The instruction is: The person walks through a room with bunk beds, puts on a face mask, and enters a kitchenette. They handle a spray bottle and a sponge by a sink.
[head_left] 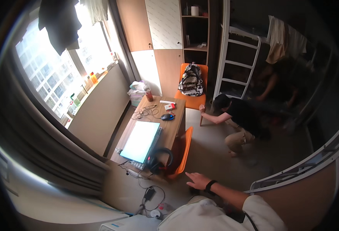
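Right hand [200, 181] out ahead, low centre; dark band at the wrist. Fingers [193, 176] part-spread, the index stretched furthest, no grip seen on anything. Left hand out of view; its fingers cannot be told.

Nearest thing: orange chair [187, 148], just left of the fingertips, drawn up at the counter's [176, 129] right side. Contact unclear.

Room: a strip of floor [210, 154] runs between chair and a crouching person [242, 119]; a white metal frame [296, 173] bounds the right. Counter's near edge crowded: laptop [140, 142], headphones [155, 166], cables dropping to an adapter [149, 193].

Chair: bright orange, smooth, thin curved back edge; seat in shadow, partly hidden.
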A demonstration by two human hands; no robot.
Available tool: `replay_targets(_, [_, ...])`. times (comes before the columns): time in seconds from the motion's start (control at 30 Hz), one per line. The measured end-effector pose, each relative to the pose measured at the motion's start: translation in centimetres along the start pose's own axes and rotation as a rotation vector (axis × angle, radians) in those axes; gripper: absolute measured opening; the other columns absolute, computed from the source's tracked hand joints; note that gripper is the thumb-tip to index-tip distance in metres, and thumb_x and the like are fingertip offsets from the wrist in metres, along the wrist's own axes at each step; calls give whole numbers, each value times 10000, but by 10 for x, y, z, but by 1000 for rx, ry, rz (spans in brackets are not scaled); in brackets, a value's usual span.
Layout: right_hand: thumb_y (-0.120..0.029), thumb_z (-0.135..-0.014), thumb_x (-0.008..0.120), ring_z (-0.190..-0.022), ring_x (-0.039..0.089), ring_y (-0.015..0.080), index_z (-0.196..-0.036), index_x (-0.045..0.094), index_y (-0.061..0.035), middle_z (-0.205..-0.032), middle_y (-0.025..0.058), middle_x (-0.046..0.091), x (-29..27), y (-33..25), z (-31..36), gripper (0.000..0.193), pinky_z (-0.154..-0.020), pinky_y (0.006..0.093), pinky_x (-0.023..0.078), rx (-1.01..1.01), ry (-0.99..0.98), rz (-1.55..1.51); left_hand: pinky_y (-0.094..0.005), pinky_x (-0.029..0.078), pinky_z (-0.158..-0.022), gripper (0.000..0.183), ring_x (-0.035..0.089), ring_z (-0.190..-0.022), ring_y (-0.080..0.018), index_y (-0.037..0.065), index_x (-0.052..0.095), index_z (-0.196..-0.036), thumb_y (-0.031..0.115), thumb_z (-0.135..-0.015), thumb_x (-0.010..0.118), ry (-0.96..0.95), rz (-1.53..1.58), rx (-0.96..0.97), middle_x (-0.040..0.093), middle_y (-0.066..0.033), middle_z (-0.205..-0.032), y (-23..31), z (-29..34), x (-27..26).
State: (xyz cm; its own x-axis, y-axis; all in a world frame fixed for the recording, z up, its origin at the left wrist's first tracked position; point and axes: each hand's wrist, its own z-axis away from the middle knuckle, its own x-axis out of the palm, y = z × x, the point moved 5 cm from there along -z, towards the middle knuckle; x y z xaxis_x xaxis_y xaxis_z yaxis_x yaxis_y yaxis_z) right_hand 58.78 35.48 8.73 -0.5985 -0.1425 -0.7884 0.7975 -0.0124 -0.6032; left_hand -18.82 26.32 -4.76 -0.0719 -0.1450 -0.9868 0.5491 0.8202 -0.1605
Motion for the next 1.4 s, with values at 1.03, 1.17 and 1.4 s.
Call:
replay_targets(1.03, [-388,-1007,554,-1298,548,385,-1503,441,-32,-1415,242,559,-19,105,-148,620,-1099,437,445,-86,-414,101,-543,522,-894,674,599,-1190,-415,25,501,-1437,482,-949,587,112,-12,-79,511,-217,-1467,-7,195,-6])
replay_targets(1.17, [-390,-1017,530,-1258,579,387,-1441,520,-30,-1358,235,607,-10,102,-147,556,-1073,446,466,-94,-378,64,-539,513,-907,688,567,-1238,-411,7,507,-1433,492,-950,579,237,-41,-18,511,-221,-1462,-1,201,-8])
replay_targets(1.4, [-397,-1018,531,-1205,603,388,-1338,594,-19,-1302,227,637,-3,71,-120,499,-1024,458,486,-52,-348,-3,-546,494,-949,815,590,-1215,-419,-3,508,-1435,627,-922,577,462,-108,-22,547,-228,-1425,5,178,7])
